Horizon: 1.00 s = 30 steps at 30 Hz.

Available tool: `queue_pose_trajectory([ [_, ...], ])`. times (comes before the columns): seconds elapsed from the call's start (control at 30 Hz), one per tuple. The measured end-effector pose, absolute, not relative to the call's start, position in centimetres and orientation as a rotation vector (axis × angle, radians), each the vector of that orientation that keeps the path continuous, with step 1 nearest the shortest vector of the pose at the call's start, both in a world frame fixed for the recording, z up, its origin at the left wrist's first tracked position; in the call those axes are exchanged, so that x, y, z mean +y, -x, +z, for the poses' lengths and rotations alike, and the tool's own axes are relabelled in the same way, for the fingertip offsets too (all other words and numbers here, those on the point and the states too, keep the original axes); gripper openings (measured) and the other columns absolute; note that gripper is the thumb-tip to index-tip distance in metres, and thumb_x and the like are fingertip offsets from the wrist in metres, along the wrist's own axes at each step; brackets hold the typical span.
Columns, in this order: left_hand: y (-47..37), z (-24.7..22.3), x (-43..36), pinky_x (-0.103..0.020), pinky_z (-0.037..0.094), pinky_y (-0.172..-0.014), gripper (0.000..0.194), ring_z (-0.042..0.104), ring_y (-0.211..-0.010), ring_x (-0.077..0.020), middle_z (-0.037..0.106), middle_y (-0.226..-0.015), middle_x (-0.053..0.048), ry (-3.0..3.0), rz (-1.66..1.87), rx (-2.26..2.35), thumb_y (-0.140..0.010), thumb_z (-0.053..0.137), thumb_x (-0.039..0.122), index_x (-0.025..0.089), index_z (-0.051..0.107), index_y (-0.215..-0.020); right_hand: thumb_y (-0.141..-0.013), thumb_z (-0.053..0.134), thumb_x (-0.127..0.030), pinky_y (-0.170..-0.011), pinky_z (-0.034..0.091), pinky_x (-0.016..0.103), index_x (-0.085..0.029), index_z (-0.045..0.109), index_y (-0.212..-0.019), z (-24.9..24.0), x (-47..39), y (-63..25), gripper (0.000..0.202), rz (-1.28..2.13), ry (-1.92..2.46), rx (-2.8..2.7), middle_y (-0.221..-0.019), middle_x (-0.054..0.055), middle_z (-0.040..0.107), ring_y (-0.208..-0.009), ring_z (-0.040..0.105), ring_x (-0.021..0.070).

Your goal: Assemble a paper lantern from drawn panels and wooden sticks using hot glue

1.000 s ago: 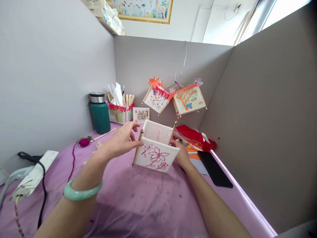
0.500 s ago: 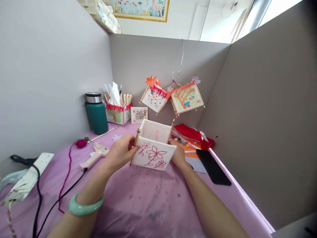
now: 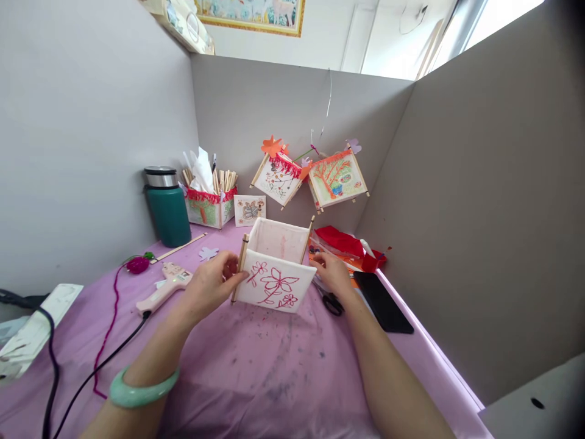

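A white fabric box (image 3: 276,291) with wooden sticks at its corners stands tilted in the middle, open at the top. Pink line-drawn flowers decorate its front panel. My left hand (image 3: 212,281) pinches the box's left corner by the stick, thumb on the front panel. Just off the right side is my right hand (image 3: 333,273), its fingers loosely bent and apart from the panel, with nothing visible in them. Black-handled scissors (image 3: 332,303) lie beneath that hand, partly covered by it.
A glue gun (image 3: 165,288), magenta yarn (image 3: 138,264) and a green bottle (image 3: 167,207) are on the left. Behind stands a stick holder (image 3: 211,207). Two decorated boxes (image 3: 339,177) hang at the back. A black phone (image 3: 382,302) lies right, near red felt (image 3: 338,241).
My right hand has let go of the box's right side and drawn slightly away, uncovering the scissors. My left hand keeps its hold. The whole view has shifted slightly.
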<state>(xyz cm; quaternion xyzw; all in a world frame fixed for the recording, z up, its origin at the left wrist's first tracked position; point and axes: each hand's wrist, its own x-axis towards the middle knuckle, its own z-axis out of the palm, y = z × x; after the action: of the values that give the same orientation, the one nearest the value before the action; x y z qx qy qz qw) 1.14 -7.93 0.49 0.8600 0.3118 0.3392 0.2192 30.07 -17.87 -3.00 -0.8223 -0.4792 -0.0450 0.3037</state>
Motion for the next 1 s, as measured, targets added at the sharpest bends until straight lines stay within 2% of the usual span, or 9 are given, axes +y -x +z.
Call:
queue_pose_trajectory([
  [0.13,-1.0,0.1,-7.8,-0.028,0.044,-0.058,0.030,0.058,-0.058,-0.0149,0.061,-0.066,0.002,-2.085,1.073,0.911,-0.080,0.055,0.050,0.021,0.051,-0.083,-0.079,0.057,-0.036,-0.060,0.036,0.024,-0.021,0.069,-0.078,-2.3,-20.8,-31.5,0.019,0.140,2.301,-1.374,-0.080,0.002,0.069,-0.074,0.061,0.0162],
  [0.27,-1.3,0.6,-7.5,-0.024,0.040,-0.052,0.027,0.050,-0.047,-0.0113,0.053,-0.047,0.005,-1.749,1.367,0.973,-0.083,0.052,0.044,0.021,0.047,-0.070,-0.073,0.063,-0.038,-0.056,0.033,0.024,-0.021,0.068,-0.077,-2.2,-21.7,-30.5,0.018,0.241,2.537,-1.462,-0.080,0.002,0.069,-0.074,0.061,0.0174],
  [0.43,-2.3,2.0,-6.2,-0.021,0.036,-0.043,0.021,0.043,-0.039,-0.0092,0.047,-0.042,0.009,-1.362,1.534,0.835,-0.072,0.063,0.030,0.021,0.044,-0.071,-0.071,0.058,-0.023,-0.054,0.030,0.025,-0.021,0.066,-0.076,-2.1,-21.2,-28.9,0.010,0.219,2.615,-1.495,-0.081,0.004,0.069,-0.076,0.061,0.0189],
  [0.53,-3.3,3.3,-4.2,-0.021,0.037,-0.040,0.021,0.043,-0.038,-0.0088,0.044,-0.043,0.010,-1.219,1.595,0.794,-0.069,0.063,0.023,0.021,0.041,-0.070,-0.069,0.057,-0.023,-0.053,0.031,0.025,-0.020,0.065,-0.074,-2.1,-21.3,-29.5,0.009,0.234,2.633,-1.496,-0.076,0.004,0.069,-0.071,0.061,0.0188],
  [0.6,-4.4,4.4,-2.3,-0.020,0.038,-0.041,0.018,0.043,-0.039,-0.0080,0.042,-0.045,0.010,-1.230,1.582,0.881,-0.072,0.058,0.019,0.021,0.040,-0.070,-0.072,0.056,-0.028,-0.052,0.032,0.026,-0.021,0.064,-0.074,-2.0,-21.3,-30.5,0.010,0.219,2.648,-1.436,-0.076,0.004,0.068,-0.070,0.062,0.0193],
  [0.73,-7.5,5.9,2.9,-0.022,0.046,-0.050,0.009,0.051,-0.051,-0.0092,0.050,-0.056,0.004,-1.425,1.403,1.048,-0.083,0.056,0.022,0.016,0.052,-0.076,-0.079,0.051,-0.043,-0.055,0.035,0.027,-0.021,0.062,-0.077,-1.9,-20.9,-32.1,0.025,0.078,2.702,-1.259,-0.082,0.007,0.068,-0.080,0.063,0.0234],
  [0.83,-10.3,5.9,6.9,-0.031,0.053,-0.068,0.021,0.061,-0.079,-0.0147,0.063,-0.093,-0.005,-1.575,1.172,1.123,-0.088,0.056,0.031,0.015,0.059,-0.101,-0.084,0.045,-0.049,-0.059,0.038,0.030,-0.020,0.062,-0.086,-2.0,-20.4,-32.5,0.033,-0.049,2.717,-1.212,-0.088,0.009,0.068,-0.086,0.064,0.0263],
  [0.9,-11.8,5.2,9.1,-0.038,0.053,-0.079,0.031,0.060,-0.094,-0.0183,0.060,-0.112,-0.008,-1.669,1.017,1.169,-0.089,0.054,0.035,0.016,0.057,-0.114,-0.085,0.043,-0.052,-0.062,0.040,0.031,-0.019,0.061,-0.093,-2.4,-20.2,-32.5,0.038,-0.124,2.689,-1.198,-0.094,0.011,0.068,-0.089,0.064,0.0273],
  [1.0,-13.1,3.8,11.9,-0.041,0.052,-0.083,0.035,0.059,-0.098,-0.0200,0.058,-0.116,-0.009,-1.812,0.859,1.244,-0.089,0.054,0.035,0.015,0.055,-0.117,-0.085,0.044,-0.049,-0.064,0.042,0.031,-0.019,0.060,-0.094,-3.1,-20.0,-32.3,0.036,-0.176,2.601,-1.192,-0.100,0.010,0.068,-0.090,0.064,0.0259],
])
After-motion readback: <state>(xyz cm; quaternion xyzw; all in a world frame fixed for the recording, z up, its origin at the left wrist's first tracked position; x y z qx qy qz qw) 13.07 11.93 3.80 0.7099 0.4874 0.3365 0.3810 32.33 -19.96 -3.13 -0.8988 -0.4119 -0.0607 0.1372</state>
